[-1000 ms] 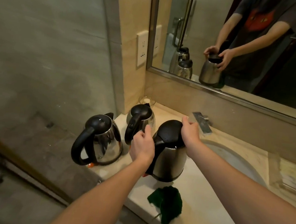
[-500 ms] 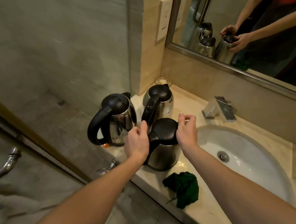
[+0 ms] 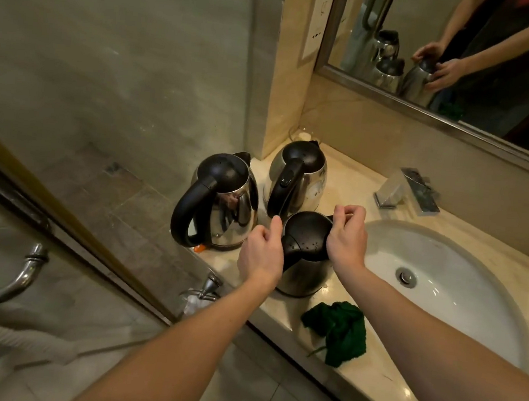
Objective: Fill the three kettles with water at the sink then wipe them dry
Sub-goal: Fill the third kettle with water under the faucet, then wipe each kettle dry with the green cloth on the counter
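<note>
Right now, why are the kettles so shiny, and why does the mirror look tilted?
Head view: the light is dim and yellowish; the steel left kettle reflects the room like a mirror; the back kettle shows a pale glare patch; droplets glint on the near kettle lid; also in the head view, the wide lens makes the upright mirror frame lean.

Both forearms (image 3: 178,347) bare, dark top (image 3: 486,31) reflected in mirror (image 3: 413,14)

Two kettles (image 3: 221,202) (image 3: 297,177) crowd left; sink basin (image 3: 471,320) open right; green cloth (image 3: 337,332) near edge.
</note>
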`<state>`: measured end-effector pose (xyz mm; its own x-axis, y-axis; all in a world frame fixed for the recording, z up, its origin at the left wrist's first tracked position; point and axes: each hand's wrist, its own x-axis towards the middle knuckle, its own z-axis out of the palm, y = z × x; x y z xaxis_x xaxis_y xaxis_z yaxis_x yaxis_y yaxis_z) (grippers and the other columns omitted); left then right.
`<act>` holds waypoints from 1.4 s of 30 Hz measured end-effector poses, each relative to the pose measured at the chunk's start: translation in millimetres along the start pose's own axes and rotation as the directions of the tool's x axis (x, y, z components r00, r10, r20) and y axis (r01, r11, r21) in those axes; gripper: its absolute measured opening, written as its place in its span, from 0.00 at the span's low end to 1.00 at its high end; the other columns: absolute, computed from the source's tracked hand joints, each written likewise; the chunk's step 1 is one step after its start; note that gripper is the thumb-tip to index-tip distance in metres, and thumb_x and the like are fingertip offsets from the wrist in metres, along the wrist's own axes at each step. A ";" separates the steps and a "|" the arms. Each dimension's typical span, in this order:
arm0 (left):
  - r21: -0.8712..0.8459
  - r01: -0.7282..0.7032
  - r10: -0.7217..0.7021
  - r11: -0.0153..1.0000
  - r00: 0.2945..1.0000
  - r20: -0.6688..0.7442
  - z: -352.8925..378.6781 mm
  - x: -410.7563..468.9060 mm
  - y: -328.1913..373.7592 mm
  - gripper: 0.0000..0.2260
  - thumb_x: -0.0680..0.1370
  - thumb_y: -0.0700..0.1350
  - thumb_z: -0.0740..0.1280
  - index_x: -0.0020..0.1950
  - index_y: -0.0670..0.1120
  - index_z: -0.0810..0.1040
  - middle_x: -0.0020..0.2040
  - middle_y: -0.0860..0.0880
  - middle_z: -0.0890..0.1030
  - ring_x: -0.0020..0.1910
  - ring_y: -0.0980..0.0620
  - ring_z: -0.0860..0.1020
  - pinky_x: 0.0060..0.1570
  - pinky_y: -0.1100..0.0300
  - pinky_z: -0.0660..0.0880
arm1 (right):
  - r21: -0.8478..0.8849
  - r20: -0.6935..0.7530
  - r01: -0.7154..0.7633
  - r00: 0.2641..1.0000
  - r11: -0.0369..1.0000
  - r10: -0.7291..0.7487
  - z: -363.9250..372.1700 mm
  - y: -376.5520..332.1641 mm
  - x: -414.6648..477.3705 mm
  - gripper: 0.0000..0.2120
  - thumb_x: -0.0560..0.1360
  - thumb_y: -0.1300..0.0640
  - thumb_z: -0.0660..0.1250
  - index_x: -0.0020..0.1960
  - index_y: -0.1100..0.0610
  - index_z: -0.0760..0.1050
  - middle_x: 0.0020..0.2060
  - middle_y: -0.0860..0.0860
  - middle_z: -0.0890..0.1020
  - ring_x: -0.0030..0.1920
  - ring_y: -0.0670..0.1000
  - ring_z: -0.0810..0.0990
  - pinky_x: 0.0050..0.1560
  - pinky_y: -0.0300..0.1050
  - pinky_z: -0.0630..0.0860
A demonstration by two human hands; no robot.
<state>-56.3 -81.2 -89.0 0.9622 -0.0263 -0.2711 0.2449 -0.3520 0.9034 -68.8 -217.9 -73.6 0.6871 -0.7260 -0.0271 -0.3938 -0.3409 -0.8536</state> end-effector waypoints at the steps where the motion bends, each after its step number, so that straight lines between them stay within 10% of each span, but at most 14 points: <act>1: -0.004 0.013 -0.013 1.000 1.000 0.019 -0.3 -0.2 0.6 0.29 0.74 0.71 0.50 0.42 0.48 0.75 0.40 0.48 0.80 0.43 0.48 0.79 0.49 0.48 0.77 | 0.004 -0.008 -0.001 1.000 1.000 0.001 0.2 1.0 -0.3 0.08 0.84 0.51 0.54 0.55 0.56 0.65 0.40 0.45 0.71 0.40 0.45 0.70 0.43 0.43 0.64; 9: 0.006 -0.016 0.014 1.000 0.979 0.203 -7.8 5.0 -6.6 0.25 0.77 0.69 0.50 0.46 0.52 0.77 0.44 0.45 0.82 0.39 0.47 0.81 0.40 0.49 0.79 | -0.073 -0.037 -0.057 0.998 0.996 0.055 0.6 6.2 0.7 0.16 0.83 0.46 0.53 0.62 0.57 0.65 0.46 0.49 0.74 0.46 0.51 0.73 0.45 0.45 0.65; 21: 0.059 -0.044 0.031 0.997 0.976 0.214 -11.0 1.2 -2.2 0.25 0.79 0.67 0.50 0.41 0.50 0.74 0.37 0.47 0.77 0.39 0.44 0.79 0.52 0.41 0.78 | -0.227 -0.064 -0.294 0.956 0.929 0.287 -34.7 55.4 -52.4 0.18 0.83 0.44 0.47 0.56 0.55 0.69 0.53 0.54 0.76 0.51 0.55 0.75 0.55 0.53 0.73; 28: 0.081 -0.074 0.057 0.994 0.979 0.195 -9.8 -0.2 -2.8 0.27 0.77 0.69 0.50 0.38 0.48 0.72 0.37 0.45 0.78 0.44 0.39 0.81 0.50 0.38 0.79 | -0.508 -0.073 -0.440 0.879 0.741 0.472 -27.5 70.8 -77.6 0.26 0.82 0.45 0.42 0.62 0.56 0.73 0.61 0.59 0.70 0.60 0.63 0.69 0.57 0.55 0.67; 36: 0.078 -0.059 0.043 0.995 0.980 0.193 -11.3 -2.3 -0.5 0.30 0.69 0.73 0.47 0.38 0.48 0.72 0.37 0.45 0.78 0.43 0.39 0.81 0.48 0.39 0.80 | -0.416 0.017 -0.615 0.731 0.670 0.682 -2.2 70.2 -80.5 0.35 0.81 0.37 0.41 0.72 0.61 0.67 0.71 0.57 0.62 0.70 0.64 0.60 0.69 0.58 0.60; 42: 0.100 -0.061 0.044 0.993 0.984 0.172 -10.2 -3.8 -0.6 0.26 0.78 0.68 0.50 0.38 0.48 0.72 0.38 0.45 0.77 0.44 0.41 0.81 0.50 0.40 0.79 | -0.190 -0.034 -0.631 0.770 0.752 0.638 -9.5 73.0 -84.4 0.29 0.81 0.39 0.47 0.42 0.61 0.73 0.47 0.59 0.76 0.49 0.58 0.74 0.60 0.58 0.71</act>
<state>-58.9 -71.3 -85.1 0.9371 -0.2022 -0.2846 0.1722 -0.4415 0.8806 -161.3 -187.2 -128.7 0.2572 -0.7962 -0.5476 -0.8459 0.0884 -0.5259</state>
